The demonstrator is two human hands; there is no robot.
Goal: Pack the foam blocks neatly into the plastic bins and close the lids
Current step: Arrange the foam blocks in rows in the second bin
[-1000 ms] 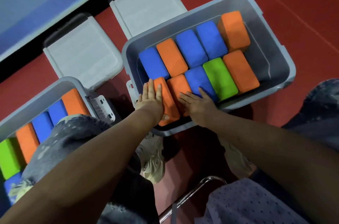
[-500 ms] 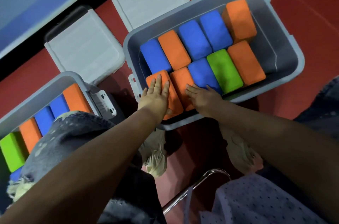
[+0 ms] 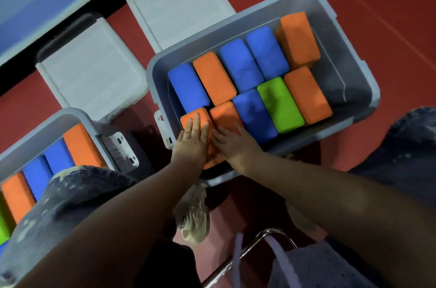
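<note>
Where hands (image 3: 192, 143) overlap, orange block (image 3: 213, 158) half-hidden.

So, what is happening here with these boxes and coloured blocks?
A person is packing foam blocks into a grey plastic bin on the red floor. The left hand lies flat on the end orange block of the near row, and the right hand presses the orange block beside it. The bin holds two rows of blocks. A second bin at the left also has blocks. Both lids lie on the floor behind, not yet on.
</note>
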